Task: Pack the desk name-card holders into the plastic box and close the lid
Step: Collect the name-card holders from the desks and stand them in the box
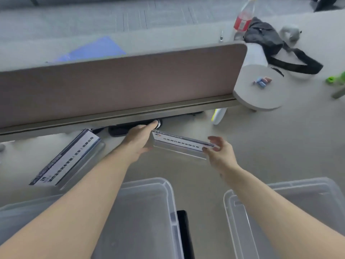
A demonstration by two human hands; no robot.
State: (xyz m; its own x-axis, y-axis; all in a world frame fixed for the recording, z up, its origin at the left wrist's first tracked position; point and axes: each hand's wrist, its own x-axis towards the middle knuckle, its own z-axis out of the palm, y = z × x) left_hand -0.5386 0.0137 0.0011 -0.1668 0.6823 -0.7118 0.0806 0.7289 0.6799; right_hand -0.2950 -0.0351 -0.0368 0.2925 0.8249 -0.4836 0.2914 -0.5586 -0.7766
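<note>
A clear acrylic name-card holder (182,144) with a white printed strip hangs above the desk, held at both ends. My left hand (139,139) grips its left end and my right hand (221,153) pinches its right end. A second name-card holder (65,160) lies slanted on the desk to the left. A clear plastic box (170,199) stands near the front edge under my left forearm. A second clear plastic piece, box or lid (231,202), sits at the front right under my right forearm.
A brown desk divider (119,83) runs across just behind my hands, with a black object (121,128) beneath it. To the right are a round white stand (261,98), a black bag (265,36), a red-labelled bottle (243,19) and a green item (334,78).
</note>
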